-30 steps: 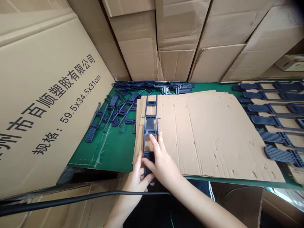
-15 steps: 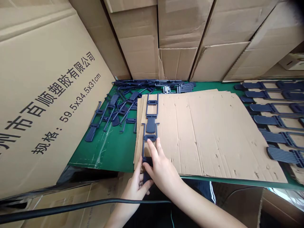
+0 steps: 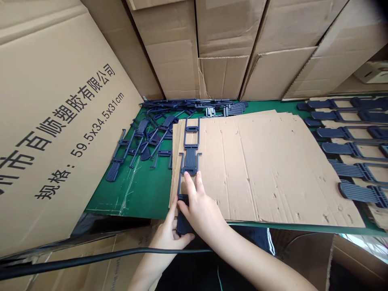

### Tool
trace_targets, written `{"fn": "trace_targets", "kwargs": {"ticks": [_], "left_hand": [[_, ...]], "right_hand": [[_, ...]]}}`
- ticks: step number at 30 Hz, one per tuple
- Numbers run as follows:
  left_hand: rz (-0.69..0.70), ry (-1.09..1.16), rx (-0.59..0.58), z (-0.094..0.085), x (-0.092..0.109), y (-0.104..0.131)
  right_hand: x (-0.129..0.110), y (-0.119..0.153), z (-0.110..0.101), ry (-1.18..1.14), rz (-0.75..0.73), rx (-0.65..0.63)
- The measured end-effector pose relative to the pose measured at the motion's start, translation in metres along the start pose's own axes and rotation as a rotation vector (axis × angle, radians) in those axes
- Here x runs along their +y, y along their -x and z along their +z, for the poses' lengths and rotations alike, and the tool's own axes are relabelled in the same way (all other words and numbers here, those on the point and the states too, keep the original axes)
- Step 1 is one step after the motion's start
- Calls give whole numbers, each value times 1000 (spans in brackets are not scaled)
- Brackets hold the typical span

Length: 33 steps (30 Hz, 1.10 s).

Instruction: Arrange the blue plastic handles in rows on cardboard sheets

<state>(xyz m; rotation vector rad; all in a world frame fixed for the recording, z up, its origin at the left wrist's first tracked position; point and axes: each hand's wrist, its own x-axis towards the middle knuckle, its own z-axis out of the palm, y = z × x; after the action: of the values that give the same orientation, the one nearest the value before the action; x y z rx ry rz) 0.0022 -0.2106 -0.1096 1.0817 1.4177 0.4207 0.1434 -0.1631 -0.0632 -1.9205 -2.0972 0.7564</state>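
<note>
Two dark blue plastic frame parts lie end to end along the left side of a cardboard stack (image 3: 266,169). The far part (image 3: 191,137) lies flat, and its ribbed plate meets the crossbar of the near part (image 3: 180,184). My left hand (image 3: 172,232) grips the near part's lower end, which hangs over the table's front edge. My right hand (image 3: 201,206) rests on the near part, two fingertips at its crossbar and the thumb at its lower end. The fingers of both hands partly cover this part.
A pile of loose blue parts (image 3: 145,139) lies behind and left on the green table (image 3: 142,194). Rows of blue parts (image 3: 359,194) lie on cardboard at the right. Large boxes (image 3: 224,81) stand behind; a black cable (image 3: 121,254) crosses in front.
The view has shifted slightly. The crossbar of the near part has moved a little away from me, closer over the ribbed plate of the far part. Both hands keep their hold.
</note>
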Motion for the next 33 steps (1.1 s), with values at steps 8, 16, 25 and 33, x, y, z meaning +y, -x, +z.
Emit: {"fn": "trace_targets", "kwargs": {"ticks": [8, 16, 25, 33], "left_hand": [[-36, -95, 21, -3, 15, 2], [-90, -346, -16, -10, 31, 5], [-49, -491, -19, -10, 31, 3], [237, -555, 253, -45, 77, -1]], "right_hand": [[0, -1, -2, -11, 26, -6], [0, -2, -3, -2, 54, -37], [1, 4, -8, -12, 75, -99], [27, 10, -12, -307, 49, -22]]}}
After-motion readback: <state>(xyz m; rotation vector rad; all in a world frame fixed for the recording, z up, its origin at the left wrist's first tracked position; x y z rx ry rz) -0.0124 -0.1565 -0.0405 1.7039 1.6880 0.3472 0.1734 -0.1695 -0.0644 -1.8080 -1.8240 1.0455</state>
